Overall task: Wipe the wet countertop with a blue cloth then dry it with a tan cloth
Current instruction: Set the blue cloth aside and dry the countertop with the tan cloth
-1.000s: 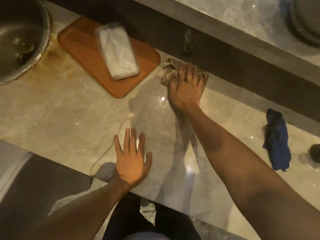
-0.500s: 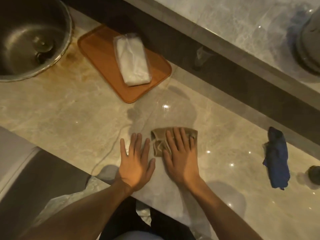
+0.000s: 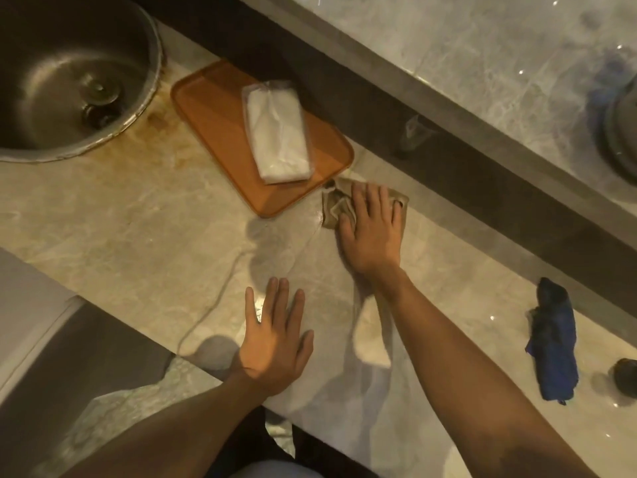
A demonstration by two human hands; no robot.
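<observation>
With the blue cloth [image 3: 553, 343] lying crumpled and untouched on the worktop [image 3: 103, 215] well off to the right, the wet wipe looks finished and the drying pass is the step in hand.

Right hand [image 3: 370, 232]: palm down on the tan cloth [image 3: 332, 207], fingers [image 3: 374, 201] spread flat over it, pressing rather than gripping. The cloth is bunched under the hand, sitting toward the back of the worktop, just beside the near corner of the orange tray [image 3: 213, 125]; whether it touches the tray rim I cannot tell.

Left hand [image 3: 274, 343]: empty, fingers splayed wide, resting flat near the front edge as a brace.

Surface: a glossy sheen and a thin curved line of water run from near the cloth toward the front edge, left of the left hand. A wrapped white packet [image 3: 277, 138] sits on the tray; the sink [image 3: 69, 77] is at far left.

Notes for doing this step well (judgement):
- Keep the palm flat and the pressure even, so the cloth does not ride up.
- Overlap strokes, working from the back wall toward the front edge.
- Steer clear of the tray corner to avoid nudging it.
- Unfold the bunched cloth; more dry face would lift more water.
- The curved line at left likely needs its own pass.
</observation>
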